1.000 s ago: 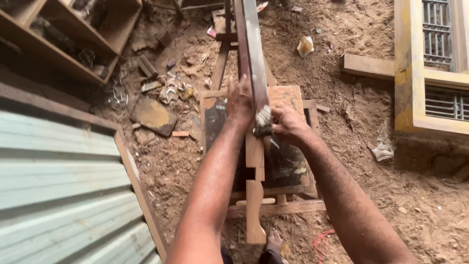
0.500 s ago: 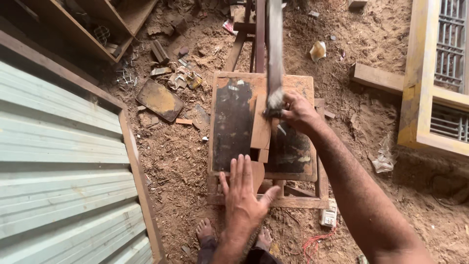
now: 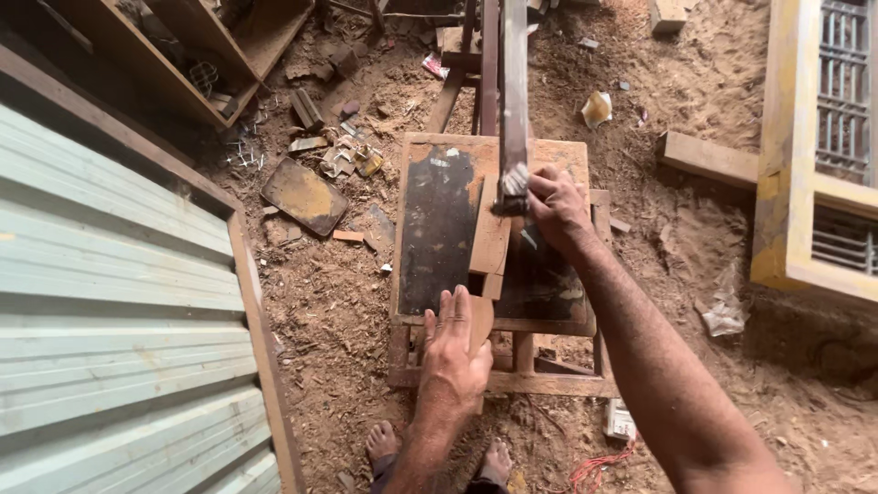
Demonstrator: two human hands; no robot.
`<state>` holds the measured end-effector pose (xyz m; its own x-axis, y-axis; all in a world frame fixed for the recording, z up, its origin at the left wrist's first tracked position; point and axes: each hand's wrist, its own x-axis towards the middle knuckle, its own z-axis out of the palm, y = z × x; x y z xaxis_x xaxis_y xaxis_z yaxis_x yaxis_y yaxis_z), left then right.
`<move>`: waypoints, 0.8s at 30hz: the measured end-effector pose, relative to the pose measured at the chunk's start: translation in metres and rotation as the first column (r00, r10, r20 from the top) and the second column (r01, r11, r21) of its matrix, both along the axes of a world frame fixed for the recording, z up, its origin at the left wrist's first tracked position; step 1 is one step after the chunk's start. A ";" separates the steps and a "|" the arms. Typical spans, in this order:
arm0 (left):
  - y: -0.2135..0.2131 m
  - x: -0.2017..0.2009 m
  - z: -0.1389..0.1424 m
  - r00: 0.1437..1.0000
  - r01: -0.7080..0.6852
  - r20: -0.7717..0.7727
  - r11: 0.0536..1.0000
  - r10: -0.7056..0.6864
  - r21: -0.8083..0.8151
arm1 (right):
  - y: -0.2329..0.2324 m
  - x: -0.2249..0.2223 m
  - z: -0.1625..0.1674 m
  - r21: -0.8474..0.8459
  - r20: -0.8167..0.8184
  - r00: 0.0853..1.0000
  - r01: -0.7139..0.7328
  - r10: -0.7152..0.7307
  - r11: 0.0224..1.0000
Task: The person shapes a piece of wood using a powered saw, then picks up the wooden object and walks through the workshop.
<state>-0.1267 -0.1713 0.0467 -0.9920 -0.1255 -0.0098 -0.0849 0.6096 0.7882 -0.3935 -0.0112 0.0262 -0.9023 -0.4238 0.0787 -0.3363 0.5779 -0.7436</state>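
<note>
Hands were both at a low square wooden work table [image 3: 549, 151] with a dark worn top, standing on sawdust-covered ground. Right hand [image 3: 555, 206] was closed around the near end of a long grey-brown wooden plank [image 3: 513, 101], which ran from the table's middle away toward the top of frame. Grip sat right at the plank's ragged end; fingers wrapped, thumb side facing the camera. Left hand [image 3: 455, 352] lay flat, fingers spread and pointing away from the body, pressing on a short pale wooden block [image 3: 491, 242] at the table's near edge. That block lay lengthwise along the table's centre line, its far end just below the plank's end; whether the two touched, could not tell. Left hand held nothing, just palm-down contact.

Bare feet [image 3: 382, 445] showed under the table's near edge. Rusty flat metal plate [image 3: 305, 195] lay on the ground left of the table, near scattered scrap. Pale green corrugated metal sheet [image 3: 110, 348] filled the left side. Yellow-painted wooden window frame [image 3: 785, 183] lay at right, well apart from the table.
</note>
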 end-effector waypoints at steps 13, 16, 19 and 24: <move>-0.007 -0.006 0.012 1.000 0.015 -0.004 1.000 -0.015 -0.012 | -0.002 -0.002 0.002 0.057 -0.090 0.996 0.001 0.004 0.998; -0.006 -0.006 0.015 0.999 0.005 0.036 1.000 -0.006 0.018 | -0.002 -0.006 0.003 0.117 -0.122 0.993 0.006 0.008 0.993; -0.007 -0.007 0.014 1.000 0.025 -0.004 0.999 -0.025 0.027 | -0.003 -0.005 0.006 0.107 -0.111 0.994 0.010 0.002 0.994; -0.009 -0.009 0.011 0.999 0.035 -0.020 0.999 -0.035 0.003 | -0.002 -0.002 0.008 0.060 -0.142 0.989 -0.022 0.031 0.998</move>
